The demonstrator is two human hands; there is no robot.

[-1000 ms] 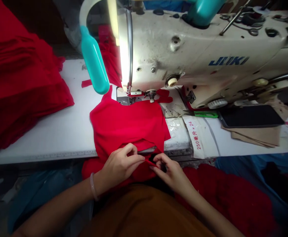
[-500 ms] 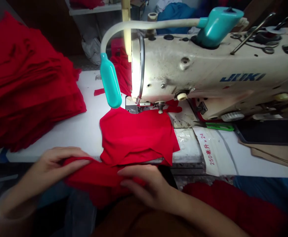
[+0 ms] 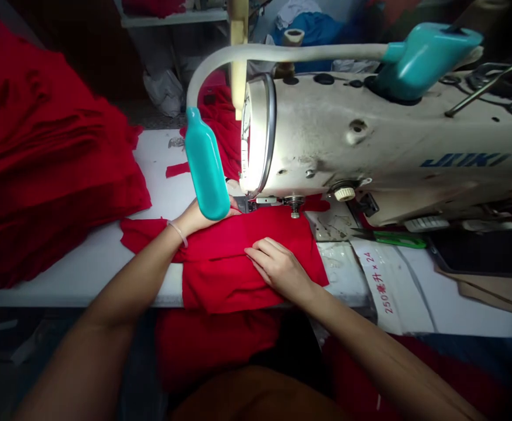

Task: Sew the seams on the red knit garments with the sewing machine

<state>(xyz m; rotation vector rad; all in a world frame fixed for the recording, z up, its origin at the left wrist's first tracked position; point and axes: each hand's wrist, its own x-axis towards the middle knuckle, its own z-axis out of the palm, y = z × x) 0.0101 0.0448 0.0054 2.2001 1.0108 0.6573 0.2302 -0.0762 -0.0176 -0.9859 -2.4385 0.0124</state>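
A red fabric piece (image 3: 238,269) lies folded on the white table under the head of a cream JUKI sewing machine (image 3: 370,152). My left hand (image 3: 198,217) reaches up to the needle area on the fabric's far edge; the teal lamp (image 3: 206,164) covers its fingers. My right hand (image 3: 277,266) rests flat on the fabric, fingers stretched out and pointing left, just in front of the presser foot (image 3: 294,206).
A tall stack of red fabric (image 3: 40,169) fills the table's left side. Green snips (image 3: 391,238) and a labelled plastic bag (image 3: 385,275) lie to the right of the machine. A dark phone (image 3: 488,251) sits on brown card at far right. More red cloth hangs below the table edge.
Both hands rose from the table's front edge onto the table, carrying the red fabric forward. The left hand went to the needle; the right now lies flat on the cloth.
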